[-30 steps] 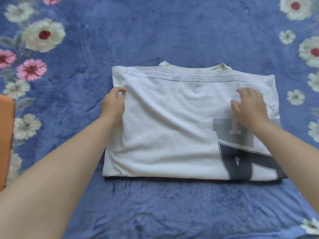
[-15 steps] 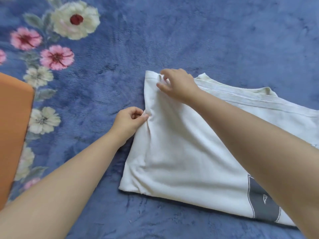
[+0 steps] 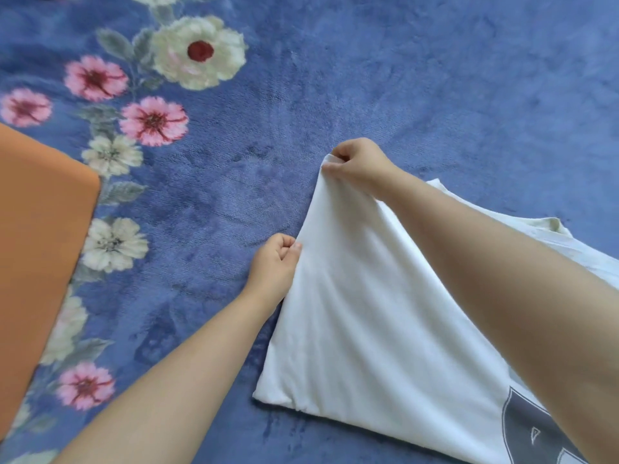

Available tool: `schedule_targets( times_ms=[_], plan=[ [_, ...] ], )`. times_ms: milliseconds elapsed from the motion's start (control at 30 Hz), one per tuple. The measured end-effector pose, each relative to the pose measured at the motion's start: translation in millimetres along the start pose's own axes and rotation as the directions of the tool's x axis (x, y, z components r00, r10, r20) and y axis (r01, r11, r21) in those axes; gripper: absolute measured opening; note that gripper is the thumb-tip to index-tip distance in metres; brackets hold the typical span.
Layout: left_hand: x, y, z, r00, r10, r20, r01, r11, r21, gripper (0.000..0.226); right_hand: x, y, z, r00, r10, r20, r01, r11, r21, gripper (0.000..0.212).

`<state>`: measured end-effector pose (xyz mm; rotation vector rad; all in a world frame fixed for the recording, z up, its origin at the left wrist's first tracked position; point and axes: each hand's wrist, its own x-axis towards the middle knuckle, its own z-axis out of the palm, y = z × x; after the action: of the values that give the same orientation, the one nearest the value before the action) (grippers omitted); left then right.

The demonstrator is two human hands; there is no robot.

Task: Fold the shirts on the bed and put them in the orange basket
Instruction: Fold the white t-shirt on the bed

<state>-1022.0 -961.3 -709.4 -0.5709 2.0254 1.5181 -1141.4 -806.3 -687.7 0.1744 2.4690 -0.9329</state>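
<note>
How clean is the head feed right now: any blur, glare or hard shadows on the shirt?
Head view: light is soft and even, no glare; only a thin shadow under the white shirt. Slight motion softness on the blanket and orange basket. Both hands, left hand and right hand, read clearly.

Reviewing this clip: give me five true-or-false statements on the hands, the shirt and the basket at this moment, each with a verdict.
1. The right hand pinches a corner of the white printed cotton shirt. True.
2. The left hand lies flat and open on the blue floral fleece blanket. False: it grips the shirt's left edge.
3. The shirt is inside the orange fabric basket. False: it lies on the blanket, right of the basket.
4. The shirt's pinched corner is raised off the blanket. True.
5. The shirt's dark print is near the right forearm. True.
</note>
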Motion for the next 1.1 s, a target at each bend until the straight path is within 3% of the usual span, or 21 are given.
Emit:
schedule_targets(
  times_ms=[67, 233, 333, 433, 500, 600, 733, 833, 967, 1100],
  plan=[
    [3.9, 4.2, -0.1, 1.000, -0.008, 0.001, 0.008, 0.999, 0.037, 0.024, 5.1, -2.8, 4.3, 0.995, -0.059, -0.076, 0.048, 0.989, -0.138, 0.018],
    [3.3, 15.2, -1.3, 0.994, 0.028, -0.109, 0.010, 0.944, 0.330, 0.005, -6.4, 6.5, -1.5, 0.971, -0.165, -0.173, 0.123, 0.965, -0.233, 0.021],
    [-5.6, 20.5, -1.1, 0.984, 0.060, -0.165, 0.025, 0.881, 0.472, 0.021, -34.5, 37.7, -9.9, 0.954, -0.184, -0.238, 0.124, 0.962, -0.245, 0.022],
    [-19.3, 31.1, 9.0, 0.960, 0.205, -0.193, -0.041, 0.781, 0.623, 0.037, -80.9, 81.2, -22.8, 0.922, -0.143, -0.361, 0.061, 0.972, -0.229, 0.036],
    [-29.4, 40.2, 25.7, 0.934, 0.336, -0.122, -0.155, 0.688, 0.709, 0.041, -116.9, 121.3, -39.1, 0.898, -0.085, -0.432, -0.029, 0.968, -0.249, 0.036],
    [-37.6, 49.3, 52.3, 0.899, 0.437, 0.032, -0.305, 0.569, 0.764, 0.040, -160.0, 180.8, -69.7, 0.852, 0.095, -0.515, -0.277, 0.916, -0.288, 0.041],
    [-56.2, 54.3, 105.0, 0.865, 0.467, 0.183, -0.417, 0.469, 0.779, 0.038, -202.5, 250.5, -114.6, 0.839, 0.346, -0.421, -0.506, 0.781, -0.366, 0.041],
    [-67.7, 50.4, 141.1, 0.840, 0.473, 0.266, -0.472, 0.396, 0.788, 0.034, -212.8, 283.2, -134.0, 0.865, 0.361, -0.347, -0.487, 0.772, -0.410, 0.040],
    [-74.5, 38.3, 176.5, 0.752, 0.538, 0.381, -0.574, 0.250, 0.779, 0.031, -205.9, 304.9, -149.0, 0.910, 0.292, -0.296, -0.405, 0.781, -0.475, 0.038],
    [-80.6, 34.9, 203.0, 0.777, 0.481, 0.407, -0.556, 0.219, 0.802, 0.030, -200.6, 321.2, -159.7, 0.947, 0.125, -0.297, -0.270, 0.811, -0.519, 0.024]
  ],
)
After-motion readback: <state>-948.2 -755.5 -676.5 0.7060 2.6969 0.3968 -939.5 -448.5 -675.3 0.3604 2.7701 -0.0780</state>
